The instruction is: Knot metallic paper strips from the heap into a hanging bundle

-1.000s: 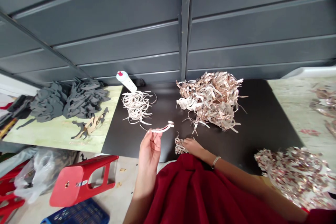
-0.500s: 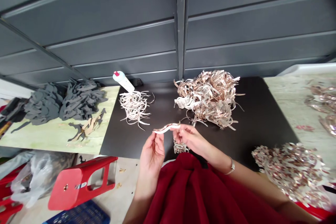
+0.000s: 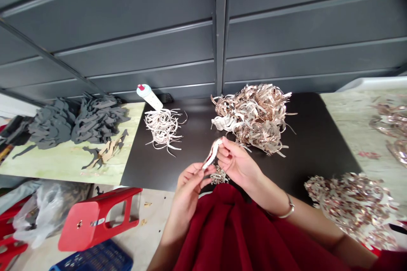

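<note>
Left hand (image 3: 188, 186) grips strip (image 3: 213, 155) near table edge (image 3: 149, 184).

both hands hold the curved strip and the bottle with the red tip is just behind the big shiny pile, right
Not quite: the bottle is just behind the smaller pile of pale strips, not the big shiny pile, as the head view shows. The left hand and right hand do both hold the curved strip.
</note>
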`<state>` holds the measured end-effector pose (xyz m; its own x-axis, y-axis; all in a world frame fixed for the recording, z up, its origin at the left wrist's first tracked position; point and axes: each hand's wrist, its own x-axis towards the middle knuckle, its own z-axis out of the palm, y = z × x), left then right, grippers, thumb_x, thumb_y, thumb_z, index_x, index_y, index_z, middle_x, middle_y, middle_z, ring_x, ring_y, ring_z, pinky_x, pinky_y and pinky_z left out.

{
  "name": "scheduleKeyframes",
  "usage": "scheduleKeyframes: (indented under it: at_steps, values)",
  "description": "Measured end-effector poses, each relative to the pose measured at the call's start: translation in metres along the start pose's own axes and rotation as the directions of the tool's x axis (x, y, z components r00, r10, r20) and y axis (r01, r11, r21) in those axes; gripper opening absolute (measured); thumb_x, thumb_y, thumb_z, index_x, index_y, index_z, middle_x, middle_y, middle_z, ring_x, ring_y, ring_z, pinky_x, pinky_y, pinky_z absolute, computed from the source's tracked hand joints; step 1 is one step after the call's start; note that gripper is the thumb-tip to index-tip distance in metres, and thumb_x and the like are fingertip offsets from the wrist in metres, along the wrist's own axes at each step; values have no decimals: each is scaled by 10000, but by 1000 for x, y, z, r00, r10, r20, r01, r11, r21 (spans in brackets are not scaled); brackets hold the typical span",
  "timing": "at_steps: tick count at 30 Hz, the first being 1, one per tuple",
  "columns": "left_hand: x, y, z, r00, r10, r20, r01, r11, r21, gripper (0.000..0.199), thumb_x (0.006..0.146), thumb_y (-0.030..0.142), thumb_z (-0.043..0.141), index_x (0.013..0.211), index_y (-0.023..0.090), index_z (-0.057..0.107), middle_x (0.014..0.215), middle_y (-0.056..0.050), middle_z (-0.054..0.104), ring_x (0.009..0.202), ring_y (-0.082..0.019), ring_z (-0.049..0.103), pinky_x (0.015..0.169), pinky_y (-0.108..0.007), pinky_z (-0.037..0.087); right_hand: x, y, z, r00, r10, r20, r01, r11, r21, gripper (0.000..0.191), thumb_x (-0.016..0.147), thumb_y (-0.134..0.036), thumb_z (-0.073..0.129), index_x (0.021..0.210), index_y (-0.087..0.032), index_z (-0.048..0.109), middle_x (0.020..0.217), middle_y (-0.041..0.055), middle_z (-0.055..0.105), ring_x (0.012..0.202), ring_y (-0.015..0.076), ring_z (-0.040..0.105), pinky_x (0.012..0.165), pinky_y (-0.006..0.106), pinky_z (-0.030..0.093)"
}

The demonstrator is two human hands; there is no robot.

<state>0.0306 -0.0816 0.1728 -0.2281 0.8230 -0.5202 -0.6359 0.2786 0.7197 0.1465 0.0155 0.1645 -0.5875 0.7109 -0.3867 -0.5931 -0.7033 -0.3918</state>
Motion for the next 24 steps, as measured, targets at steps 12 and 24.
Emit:
scheduleKeyframes:
  at_steps: [12, 24]
  values:
    - [-4, 8, 2, 981, 131, 143, -167, 945, 280, 196, 694, 324, 777, 783, 152, 752, 637, -41, 696, 543, -114, 584, 564, -211, 493, -8, 2, 8, 994, -60, 87, 82, 959, -273, 397, 763, -365, 698, 508, -179, 459, 455, -70, 389, 417, 56, 313, 436, 224, 249]
    - [-13, 12, 11, 987, 80, 142, -110, 971, 212, 191, 718, 329, 756, 743, 140, 740, 584, -41, 682, 473, -102, 585, 475, -176, 460, -3, 9, 5, 1000, -16, 18, 20, 952, -304, 393, 705, -383, 729, 497, -172, 470, 497, -61, 447, 412, 49, 337, 406, 207, 226]
